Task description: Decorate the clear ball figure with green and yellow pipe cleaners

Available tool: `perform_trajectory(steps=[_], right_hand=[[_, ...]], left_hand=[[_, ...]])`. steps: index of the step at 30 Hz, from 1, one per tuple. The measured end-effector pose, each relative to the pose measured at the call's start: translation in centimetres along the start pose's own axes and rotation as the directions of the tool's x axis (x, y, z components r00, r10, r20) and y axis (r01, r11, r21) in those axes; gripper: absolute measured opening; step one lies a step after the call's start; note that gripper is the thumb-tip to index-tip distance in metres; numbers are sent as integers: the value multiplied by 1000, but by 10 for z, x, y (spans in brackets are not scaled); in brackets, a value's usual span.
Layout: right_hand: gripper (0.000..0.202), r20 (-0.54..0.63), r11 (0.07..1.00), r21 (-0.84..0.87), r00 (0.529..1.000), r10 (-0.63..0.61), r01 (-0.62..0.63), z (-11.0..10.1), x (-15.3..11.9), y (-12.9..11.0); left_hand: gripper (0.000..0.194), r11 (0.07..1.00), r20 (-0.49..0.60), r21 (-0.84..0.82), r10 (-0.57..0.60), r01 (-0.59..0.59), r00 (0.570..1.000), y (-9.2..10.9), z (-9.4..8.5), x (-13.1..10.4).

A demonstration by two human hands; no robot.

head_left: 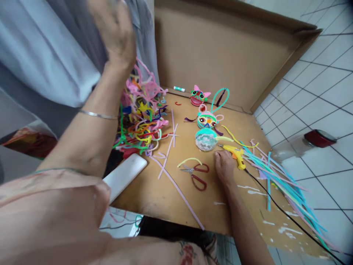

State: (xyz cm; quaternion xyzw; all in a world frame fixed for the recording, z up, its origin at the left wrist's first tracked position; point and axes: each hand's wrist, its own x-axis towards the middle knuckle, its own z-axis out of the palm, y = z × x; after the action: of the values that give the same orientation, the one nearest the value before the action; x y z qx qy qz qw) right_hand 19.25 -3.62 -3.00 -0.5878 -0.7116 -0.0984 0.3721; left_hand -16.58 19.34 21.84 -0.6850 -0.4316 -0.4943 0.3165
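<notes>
My left hand (120,35) is raised at the top left in front of a grey-blue cloth. It is blurred and its fingertips run out of the frame. On the table, my right hand (224,167) rests with curled fingers, and I cannot make out whether anything is in them. Close beside it lies a yellow hot glue gun (234,151). Just beyond the hand sits a round piece with a turquoise top and a whitish, glue-coated side (206,141), a pale yellow strip (224,138) beside it. Red-handled scissors (196,175) lie to the hand's left, near a curved yellow pipe cleaner (190,160).
Two decorated animal heads (206,120) stand near the cardboard wall (220,55). A tangled heap of coloured pipe cleaners (143,110) and a white phone-like slab (127,175) are at left. Long pipe cleaners (286,184) and the gun's black cord (270,197) cross the right side.
</notes>
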Motion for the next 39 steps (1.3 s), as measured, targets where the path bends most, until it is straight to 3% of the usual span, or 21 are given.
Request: perform_trajectory(steps=[1,2,5,6,9,12,15,18,22,25,26,28,30,32,34,35,37,39], right_hand=[[27,-11,1000,12,1000,6,-5,0,0,-1],[26,-27,1000,25,1000,14,-13,-1,0,-3],[25,-99,996,85,994,46,-38,-5,1,-12],[24,-119,991,122,991,66,-52,-8,2,-17],[22,-113,941,311,978,175,-133,-18,9,-39],[28,52,810,541,970,239,-228,-26,28,-71],[43,205,678,690,967,154,-255,-19,61,-105],[57,274,529,810,961,41,-254,4,95,-132],[29,269,381,885,962,50,-267,36,116,-149],[29,321,282,897,940,116,-341,39,110,-151],[30,338,235,903,933,125,-359,35,106,-152],[33,352,136,920,928,123,-367,20,99,-153],[35,331,85,936,937,114,-341,-1,95,-155],[37,257,114,955,957,136,-272,-24,94,-154],[38,149,191,964,972,180,-183,-44,94,-148],[38,116,217,963,973,198,-159,-52,94,-144],[36,119,213,963,968,220,-167,-59,92,-134],[34,214,143,958,952,219,-248,-59,86,-125]], left_hand=[[41,997,11,-68,-24,25,1000,2,0,-2],[36,965,-25,-249,-90,81,996,4,0,-6],[32,817,-112,-527,-338,232,935,16,-6,-32],[30,765,-77,-596,-356,243,931,22,-10,-42],[18,596,176,-750,-237,286,956,45,-25,-75],[36,429,277,-840,-187,332,943,70,-43,-96],[31,448,354,-814,-122,370,927,94,-61,-106],[16,513,419,-779,1,360,908,116,-80,-113],[8,538,451,-791,194,290,871,132,-94,-129],[21,585,418,-773,181,244,890,123,-85,-149],[32,633,447,-737,193,237,873,116,-77,-157],[48,772,606,-591,234,234,760,96,-57,-173],[37,879,726,-427,191,214,660,71,-36,-185],[23,937,750,-228,-4,264,661,44,-19,-190],[23,925,717,-78,-207,372,666,20,-12,-187],[23,909,706,-3,-293,417,645,11,-12,-184],[26,895,694,29,-338,444,636,1,-16,-174],[28,884,683,-40,-316,466,658,4,-25,-162]])
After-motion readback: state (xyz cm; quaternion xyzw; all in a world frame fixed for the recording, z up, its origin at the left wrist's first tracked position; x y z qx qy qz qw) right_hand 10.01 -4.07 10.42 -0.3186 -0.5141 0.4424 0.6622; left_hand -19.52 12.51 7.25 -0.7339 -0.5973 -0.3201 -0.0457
